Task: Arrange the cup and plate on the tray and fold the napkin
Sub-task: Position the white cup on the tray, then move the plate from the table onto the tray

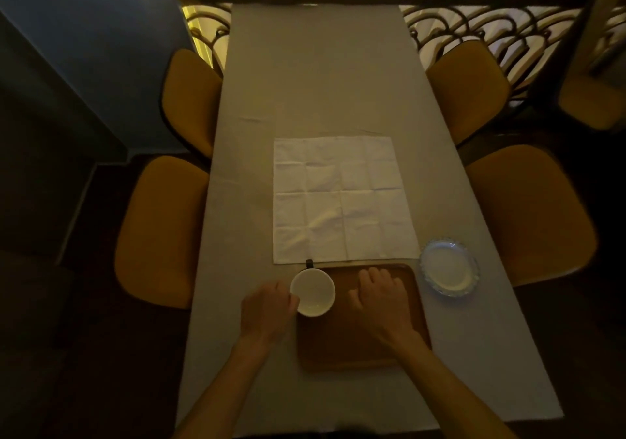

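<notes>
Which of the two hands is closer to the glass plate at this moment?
Right. The right hand rests on the tray, left of the plate; the left hand grips the cup, farther away.

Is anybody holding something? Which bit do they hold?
The left hand holds the cup by its near-left rim and side, not the handle. The right hand rests flat on the tray, holding nothing.

Both my bare forearms reach forward from the bottom of the view, angled slightly toward each other. My left hand (267, 306) is curled, its fingers gripping the near left side of the white cup (313, 292). My right hand (381, 298) lies palm down, fingers relaxed and slightly spread, resting flat on the wooden tray (342, 347).
</notes>
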The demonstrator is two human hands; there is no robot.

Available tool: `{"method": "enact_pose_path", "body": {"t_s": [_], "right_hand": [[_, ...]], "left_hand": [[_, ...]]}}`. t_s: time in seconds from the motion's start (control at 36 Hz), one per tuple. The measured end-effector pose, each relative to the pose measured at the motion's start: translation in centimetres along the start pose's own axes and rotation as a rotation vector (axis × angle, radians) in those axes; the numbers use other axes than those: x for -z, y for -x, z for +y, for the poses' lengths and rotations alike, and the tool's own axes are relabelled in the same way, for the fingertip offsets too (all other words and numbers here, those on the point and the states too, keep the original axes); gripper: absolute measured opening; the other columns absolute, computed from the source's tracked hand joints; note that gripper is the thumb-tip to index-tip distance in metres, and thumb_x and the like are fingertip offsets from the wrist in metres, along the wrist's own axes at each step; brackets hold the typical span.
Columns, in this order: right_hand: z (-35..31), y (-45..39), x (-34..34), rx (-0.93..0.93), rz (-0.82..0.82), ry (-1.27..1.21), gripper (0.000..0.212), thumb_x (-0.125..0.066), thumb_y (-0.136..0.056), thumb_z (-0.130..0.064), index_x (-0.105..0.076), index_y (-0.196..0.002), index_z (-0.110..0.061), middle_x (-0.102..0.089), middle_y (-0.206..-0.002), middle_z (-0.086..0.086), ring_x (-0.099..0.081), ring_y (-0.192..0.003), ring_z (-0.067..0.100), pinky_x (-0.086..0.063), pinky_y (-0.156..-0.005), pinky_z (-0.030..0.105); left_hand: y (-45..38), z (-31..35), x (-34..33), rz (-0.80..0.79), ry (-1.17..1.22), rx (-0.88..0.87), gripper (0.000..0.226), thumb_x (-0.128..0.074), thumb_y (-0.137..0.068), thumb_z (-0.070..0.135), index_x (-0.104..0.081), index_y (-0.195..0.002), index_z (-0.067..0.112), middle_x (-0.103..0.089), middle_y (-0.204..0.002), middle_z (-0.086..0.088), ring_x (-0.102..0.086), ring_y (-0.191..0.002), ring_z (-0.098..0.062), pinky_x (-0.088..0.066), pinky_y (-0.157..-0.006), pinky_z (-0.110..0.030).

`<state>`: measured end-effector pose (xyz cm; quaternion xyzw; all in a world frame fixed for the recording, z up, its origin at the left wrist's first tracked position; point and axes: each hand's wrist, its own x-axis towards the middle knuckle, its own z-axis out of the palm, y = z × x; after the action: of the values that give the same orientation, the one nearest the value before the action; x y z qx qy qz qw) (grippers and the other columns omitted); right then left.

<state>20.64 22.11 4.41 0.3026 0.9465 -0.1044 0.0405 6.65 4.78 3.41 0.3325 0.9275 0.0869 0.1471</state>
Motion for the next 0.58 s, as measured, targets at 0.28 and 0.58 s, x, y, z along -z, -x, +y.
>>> {"method": "enact_pose_path", "body": {"t_s": [0.28,0.58], "right_hand": [[1.3,3.4,0.8,0.001,0.084,0.11,0.018,-0.039,-0.082,-0.038,-0.046,-0.084,-0.022,-0.047,-0.084,-0.002,-0.041,-0.075,0.018,-0.031,-0.066,0.033],[8.1,5.1,0.9,-0.024,0.129,0.088,0.014,-0.047,-0.081,-0.035,-0.048,-0.085,-0.021,-0.048,-0.081,-0.003,-0.046,-0.068,0.017,-0.034,-0.061,0.031]], "left_hand": [[2.0,3.5,0.6,0.097,-0.083,-0.2,0.016,-0.052,-0.079,0.035,-0.057,-0.071,0.022,-0.059,-0.07,0.003,-0.054,-0.061,-0.018,-0.034,-0.054,-0.027],[1.2,9.9,-1.6,0.047,-0.04,-0.272,0.018,-0.046,-0.085,0.039,-0.056,-0.078,0.025,-0.059,-0.075,0.007,-0.055,-0.063,-0.013,-0.037,-0.052,-0.025]]}}
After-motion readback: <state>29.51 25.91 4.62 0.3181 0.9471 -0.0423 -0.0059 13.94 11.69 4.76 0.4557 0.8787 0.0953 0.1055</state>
